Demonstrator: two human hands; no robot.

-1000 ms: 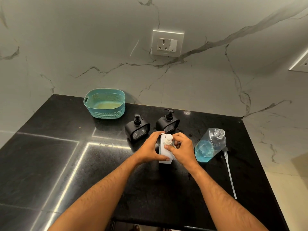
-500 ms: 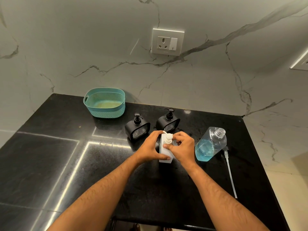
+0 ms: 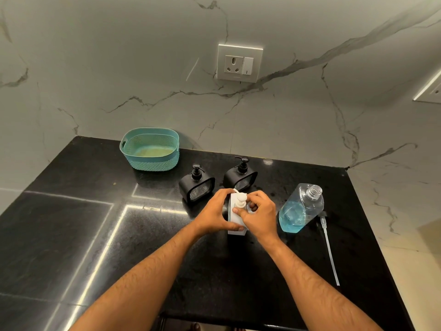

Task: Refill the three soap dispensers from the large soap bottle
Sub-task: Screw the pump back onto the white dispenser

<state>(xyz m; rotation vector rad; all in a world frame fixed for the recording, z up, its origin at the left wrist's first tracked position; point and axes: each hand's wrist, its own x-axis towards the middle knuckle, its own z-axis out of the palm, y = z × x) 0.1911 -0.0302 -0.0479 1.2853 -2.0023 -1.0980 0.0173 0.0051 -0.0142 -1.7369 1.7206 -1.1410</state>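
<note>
2 hands point(image 3: 238, 215) gripping white dispenser point(image 3: 236, 225); large bottle point(image 3: 301, 207) uncapped, part-full of blue soap.

Both bare arms reach forward; the left hand point(image 3: 216, 215) curls round something white; the right hand point(image 3: 259, 217) pinches its top.

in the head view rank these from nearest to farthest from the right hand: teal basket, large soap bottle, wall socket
1. large soap bottle, just right of the right hand, uncapped.
2. teal basket, back left on the counter.
3. wall socket, up on the marble wall behind.
</note>
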